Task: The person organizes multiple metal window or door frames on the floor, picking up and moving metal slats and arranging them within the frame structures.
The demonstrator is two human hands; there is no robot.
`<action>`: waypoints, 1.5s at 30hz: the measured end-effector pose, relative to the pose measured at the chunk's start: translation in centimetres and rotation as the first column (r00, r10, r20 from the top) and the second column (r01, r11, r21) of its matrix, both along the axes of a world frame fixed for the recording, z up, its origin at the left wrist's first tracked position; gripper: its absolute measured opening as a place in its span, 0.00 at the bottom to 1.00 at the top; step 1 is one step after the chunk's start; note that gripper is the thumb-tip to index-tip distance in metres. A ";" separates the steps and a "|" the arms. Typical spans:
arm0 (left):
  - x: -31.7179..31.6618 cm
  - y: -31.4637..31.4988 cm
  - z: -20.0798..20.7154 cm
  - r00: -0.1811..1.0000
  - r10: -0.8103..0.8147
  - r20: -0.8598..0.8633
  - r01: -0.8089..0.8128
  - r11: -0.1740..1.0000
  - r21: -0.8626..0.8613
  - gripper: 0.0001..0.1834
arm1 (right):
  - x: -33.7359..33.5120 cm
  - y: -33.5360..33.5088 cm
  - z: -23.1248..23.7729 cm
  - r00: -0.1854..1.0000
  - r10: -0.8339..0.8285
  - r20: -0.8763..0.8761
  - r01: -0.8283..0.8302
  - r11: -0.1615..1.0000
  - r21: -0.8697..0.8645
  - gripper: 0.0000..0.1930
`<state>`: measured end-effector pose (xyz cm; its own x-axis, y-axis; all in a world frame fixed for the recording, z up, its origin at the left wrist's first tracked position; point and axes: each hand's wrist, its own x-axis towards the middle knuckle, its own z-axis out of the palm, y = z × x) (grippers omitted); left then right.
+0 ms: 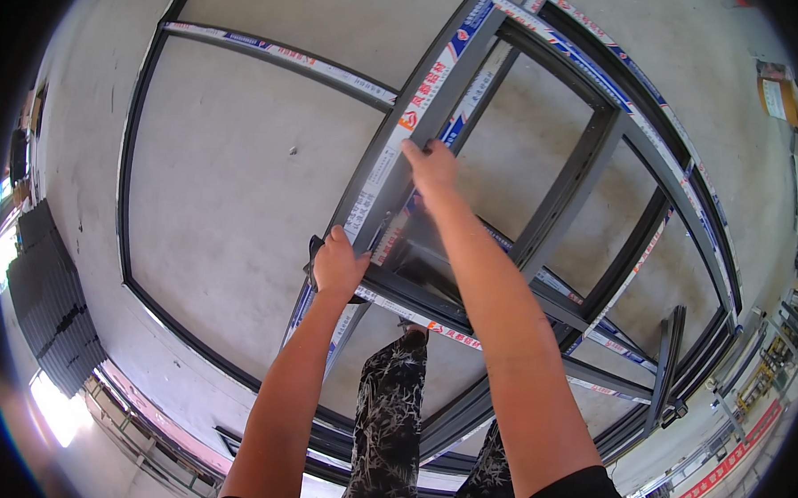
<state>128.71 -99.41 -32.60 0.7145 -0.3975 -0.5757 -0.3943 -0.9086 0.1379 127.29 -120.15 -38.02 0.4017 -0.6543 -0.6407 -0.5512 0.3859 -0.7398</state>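
A dark grey metal window frame (pixel 374 172), its faces covered in printed white and blue protective tape, is tilted in front of me. My left hand (pixel 338 266) is closed on the near left corner of this frame, beside a small black part (pixel 313 256) whose kind I cannot make out. Farther up the same left rail, my right hand (pixel 433 172) wraps round it, with the thumb on the taped face and the fingers over the inner edge. A dividing bar (pixel 572 199) crosses the frame to the right of my hands.
A larger dark frame (pixel 128 184) lies on the concrete floor (pixel 242 171) to the left, with a taped crossbar (pixel 283 55). More frames and loose bars (pixel 668 363) lie at the right. Dark corrugated panels (pixel 45 296) are at the far left; a cardboard box (pixel 778 101) is at the far right.
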 end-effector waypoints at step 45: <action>-50.7 5.3 15.6 0.718 -0.642 -0.269 0.654 0.489 0.578 0.20 | -114.3 -6.0 13.4 0.402 -0.152 -0.903 0.140 0.985 -0.104 0.18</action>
